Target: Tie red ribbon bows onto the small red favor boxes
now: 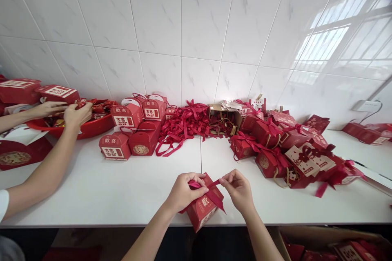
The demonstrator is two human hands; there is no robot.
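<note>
A small red gift box (204, 208) with a white label stands tilted at the near edge of the white table (122, 187). A dark red ribbon (214, 195) lies across its top. My left hand (183, 191) is closed, pinching a loop of the ribbon at the box's left top. My right hand (239, 189) is closed too, pinching the ribbon's other end just right of the box.
A pile of loose red ribbons (183, 124) lies at the back middle. Plain red boxes (131, 130) stand left of it, ribbon-tied boxes (284, 151) right. Another person's hands (65, 112) reach into a red bowl (92, 128) at far left. An open carton (333, 246) sits below the table edge.
</note>
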